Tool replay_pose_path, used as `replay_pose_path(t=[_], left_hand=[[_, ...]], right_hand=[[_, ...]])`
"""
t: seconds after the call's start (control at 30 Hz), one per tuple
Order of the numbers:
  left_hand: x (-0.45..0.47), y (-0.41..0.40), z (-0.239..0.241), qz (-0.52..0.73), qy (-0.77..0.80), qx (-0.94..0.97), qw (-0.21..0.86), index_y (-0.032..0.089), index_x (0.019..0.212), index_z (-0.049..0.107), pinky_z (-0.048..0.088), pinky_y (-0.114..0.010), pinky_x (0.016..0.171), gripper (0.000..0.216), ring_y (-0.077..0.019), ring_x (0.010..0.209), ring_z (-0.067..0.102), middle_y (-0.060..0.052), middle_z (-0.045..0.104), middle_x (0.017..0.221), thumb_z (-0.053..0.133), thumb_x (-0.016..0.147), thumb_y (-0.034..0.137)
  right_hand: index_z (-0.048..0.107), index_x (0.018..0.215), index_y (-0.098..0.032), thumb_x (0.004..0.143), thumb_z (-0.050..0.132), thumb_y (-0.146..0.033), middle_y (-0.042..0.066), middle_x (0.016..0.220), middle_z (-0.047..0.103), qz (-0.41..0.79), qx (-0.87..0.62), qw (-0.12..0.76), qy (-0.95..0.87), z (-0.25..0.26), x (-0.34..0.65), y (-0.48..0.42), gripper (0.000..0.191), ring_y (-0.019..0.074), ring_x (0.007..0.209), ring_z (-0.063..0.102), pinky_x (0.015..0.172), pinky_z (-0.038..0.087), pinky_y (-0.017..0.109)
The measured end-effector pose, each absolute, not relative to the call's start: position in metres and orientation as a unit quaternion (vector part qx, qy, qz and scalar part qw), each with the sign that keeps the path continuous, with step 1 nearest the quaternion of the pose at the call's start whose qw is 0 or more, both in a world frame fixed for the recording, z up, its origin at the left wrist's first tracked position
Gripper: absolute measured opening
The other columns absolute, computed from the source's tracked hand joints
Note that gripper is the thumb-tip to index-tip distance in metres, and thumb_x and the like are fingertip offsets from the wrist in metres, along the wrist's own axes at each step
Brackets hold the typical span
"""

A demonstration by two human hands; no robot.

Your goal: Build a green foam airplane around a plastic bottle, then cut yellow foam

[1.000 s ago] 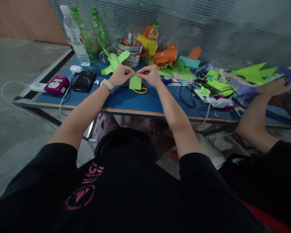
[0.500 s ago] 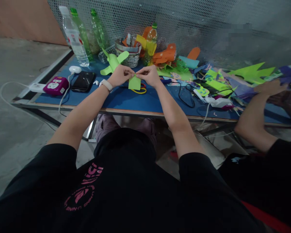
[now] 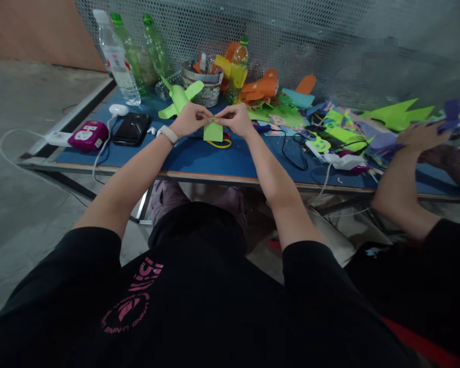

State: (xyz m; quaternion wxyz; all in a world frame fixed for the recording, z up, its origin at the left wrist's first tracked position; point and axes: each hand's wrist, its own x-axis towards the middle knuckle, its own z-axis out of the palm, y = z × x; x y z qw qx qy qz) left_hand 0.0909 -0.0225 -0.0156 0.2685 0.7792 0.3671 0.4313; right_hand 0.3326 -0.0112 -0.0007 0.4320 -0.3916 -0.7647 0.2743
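Both my hands pinch the top edge of a small light-green foam sheet [image 3: 213,133] held just above the blue table [image 3: 230,161]. My left hand [image 3: 190,118], with a white watch on its wrist, grips the sheet's top left. My right hand [image 3: 234,119] grips its top right, fingertips nearly meeting. The sheet hangs down below my fingers. Yellow-handled scissors [image 3: 223,143] lie on the table right behind the sheet.
A black phone [image 3: 132,128], a magenta device [image 3: 88,135] and a white charger lie at left. Bottles [image 3: 117,53], a basket [image 3: 207,84] and a green foam plane [image 3: 180,97] stand at the back. Foam scraps and cables cover the right, where another person's hand [image 3: 421,135] works.
My hands and the green sheet stay almost in place, fingers shifting slightly at its top edge. The other person's hand at the right lifted a purple piece a little.
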Motion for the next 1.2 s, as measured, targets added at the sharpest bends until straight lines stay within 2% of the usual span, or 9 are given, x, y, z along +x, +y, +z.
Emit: replay_pose_path(t=[0.13,0.23,0.3,0.4,0.53,0.73,0.93,1.07,1.2], left_hand=[[0.092,-0.025,-0.013,0.431,0.365,0.778,0.275,0.027,0.107,0.093,0.084,-0.053,0.099,0.034,-0.0388,0.101,0.093,-0.011,0.085,0.085,0.108,0.110,0.057],[0.090,-0.021,-0.016,0.411,0.383,0.776,0.285,0.023,0.104,0.092,0.084,-0.053,0.100,0.044,-0.0335,0.101,0.088,-0.011,0.088,0.089,0.104,0.118,0.063],[0.089,-0.018,-0.018,0.408,0.391,0.774,0.285,0.022,0.102,0.092,0.084,-0.053,0.099,0.044,-0.0325,0.099,0.087,-0.012,0.088,0.091,0.105,0.119,0.060],[0.090,-0.018,-0.018,0.424,0.385,0.772,0.275,0.025,0.100,0.090,0.085,-0.054,0.097,0.034,-0.0366,0.096,0.091,-0.013,0.086,0.088,0.108,0.113,0.051],[0.091,-0.021,-0.017,0.432,0.364,0.780,0.269,0.026,0.106,0.091,0.086,-0.053,0.100,0.026,-0.0376,0.097,0.092,-0.011,0.084,0.085,0.107,0.111,0.046],[0.087,-0.012,-0.024,0.431,0.377,0.778,0.261,0.019,0.102,0.092,0.085,-0.050,0.094,0.019,-0.0345,0.091,0.091,-0.017,0.092,0.099,0.101,0.114,0.031],[0.084,-0.008,-0.028,0.427,0.371,0.786,0.251,0.018,0.107,0.094,0.085,-0.047,0.095,0.035,-0.0338,0.092,0.091,-0.016,0.092,0.099,0.104,0.115,0.051],[0.086,-0.012,-0.024,0.416,0.387,0.776,0.272,0.021,0.105,0.093,0.085,-0.051,0.100,0.031,-0.0353,0.092,0.092,-0.014,0.088,0.091,0.106,0.116,0.046],[0.089,-0.021,-0.017,0.408,0.405,0.770,0.277,0.021,0.104,0.091,0.086,-0.055,0.103,0.029,-0.0386,0.096,0.094,-0.015,0.088,0.091,0.105,0.117,0.043]], right_hand=[[0.093,0.101,-0.027,0.071,0.128,-0.074,0.012,0.096,0.093,0.274,-0.384,0.430,-0.770,-0.001,0.333,-0.011,0.066,0.0453,0.112,0.094,0.109,0.086,0.066],[0.090,0.095,-0.028,0.072,0.127,-0.074,0.012,0.097,0.093,0.281,-0.374,0.424,-0.776,-0.001,0.335,-0.011,0.064,0.0457,0.112,0.093,0.109,0.085,0.065],[0.088,0.093,-0.028,0.072,0.127,-0.073,0.012,0.096,0.093,0.283,-0.374,0.426,-0.774,-0.001,0.335,-0.011,0.063,0.0450,0.111,0.093,0.109,0.084,0.065],[0.086,0.092,-0.029,0.069,0.129,-0.074,0.011,0.094,0.091,0.285,-0.378,0.432,-0.768,-0.001,0.334,-0.011,0.066,0.0435,0.109,0.092,0.111,0.084,0.066],[0.082,0.094,-0.030,0.065,0.129,-0.080,0.009,0.092,0.089,0.293,-0.366,0.425,-0.774,0.001,0.332,-0.013,0.075,0.0414,0.109,0.092,0.110,0.083,0.063],[0.085,0.104,-0.030,0.074,0.123,-0.085,0.009,0.094,0.090,0.303,-0.370,0.415,-0.774,0.004,0.331,-0.020,0.074,0.0382,0.107,0.089,0.103,0.083,0.058],[0.084,0.099,-0.028,0.082,0.120,-0.075,0.011,0.094,0.090,0.294,-0.380,0.407,-0.777,0.002,0.332,-0.015,0.062,0.0397,0.110,0.090,0.101,0.084,0.056],[0.086,0.099,-0.026,0.083,0.122,-0.069,0.013,0.099,0.093,0.292,-0.378,0.422,-0.771,-0.007,0.335,-0.003,0.058,0.0409,0.112,0.092,0.106,0.084,0.059],[0.090,0.100,-0.026,0.084,0.122,-0.074,0.013,0.105,0.096,0.296,-0.370,0.430,-0.768,-0.013,0.338,0.004,0.059,0.0405,0.113,0.093,0.112,0.084,0.061]])
